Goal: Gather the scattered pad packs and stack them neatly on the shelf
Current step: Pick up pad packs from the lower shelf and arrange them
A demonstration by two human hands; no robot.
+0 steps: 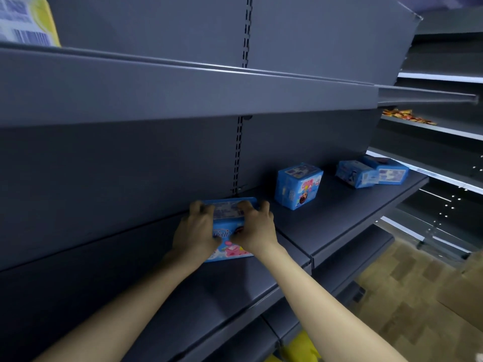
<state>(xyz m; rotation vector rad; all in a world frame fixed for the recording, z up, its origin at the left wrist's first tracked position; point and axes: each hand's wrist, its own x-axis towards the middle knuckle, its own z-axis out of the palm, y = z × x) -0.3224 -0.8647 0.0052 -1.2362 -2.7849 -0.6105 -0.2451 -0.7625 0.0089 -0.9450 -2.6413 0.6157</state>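
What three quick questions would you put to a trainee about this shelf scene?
1. True or false: the left hand and the right hand both grip the same blue pack.
2. How many other blue packs sit further right on the same shelf? A) one B) three C) five
3. Fill in: the yellow package sits on the shelf ___ the one the hands work on.

Key: 1 true. 2 B: one stands alone, and two lie side by side near the shelf's end. 3 above.
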